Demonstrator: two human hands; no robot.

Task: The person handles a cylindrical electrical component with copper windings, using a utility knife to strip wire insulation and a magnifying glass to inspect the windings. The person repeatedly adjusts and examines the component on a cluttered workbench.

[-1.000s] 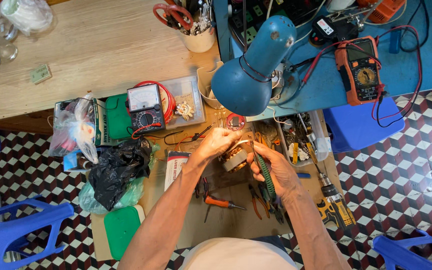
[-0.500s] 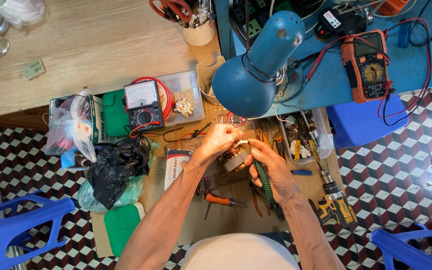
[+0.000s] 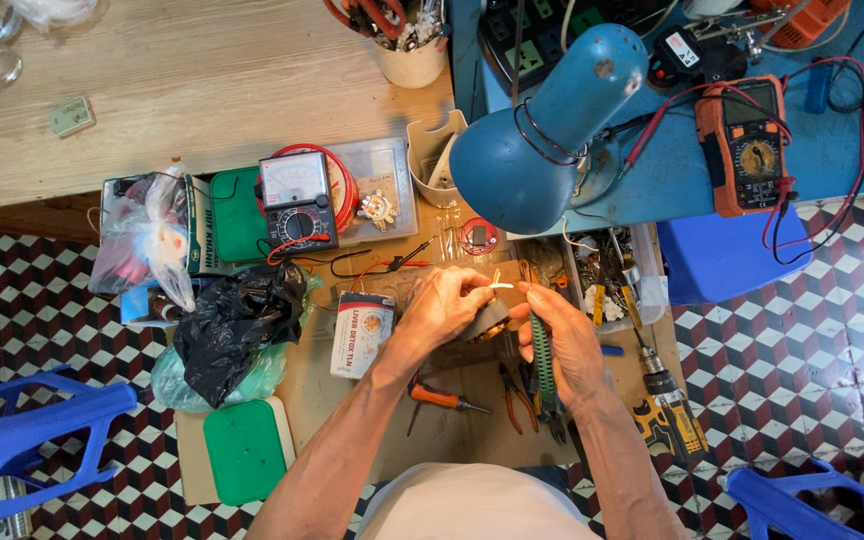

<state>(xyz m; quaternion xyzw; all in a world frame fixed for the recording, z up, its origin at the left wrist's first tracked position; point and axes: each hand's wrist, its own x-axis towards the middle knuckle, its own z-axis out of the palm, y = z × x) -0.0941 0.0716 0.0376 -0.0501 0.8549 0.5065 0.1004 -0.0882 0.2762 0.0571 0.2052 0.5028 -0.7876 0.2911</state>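
The left hand [image 3: 444, 308] and the right hand [image 3: 564, 340] both grip a small round coil part [image 3: 489, 322] over the cardboard mat [image 3: 472, 410], under the blue lamp [image 3: 542, 150]. The fingertips pinch a thin pale wire end [image 3: 501, 286], so this looks like fiddly wire work needing a steady, gentle pull.

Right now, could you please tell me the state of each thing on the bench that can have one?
left hand: pinching a small pale piece above the wound part
right hand: fingertips on the same piece
wound part: held between both hands
blue desk lamp: tilted down over the work
orange multimeter: leads plugged in
black bag: crumpled
orange-handled pliers: lying flat, unused
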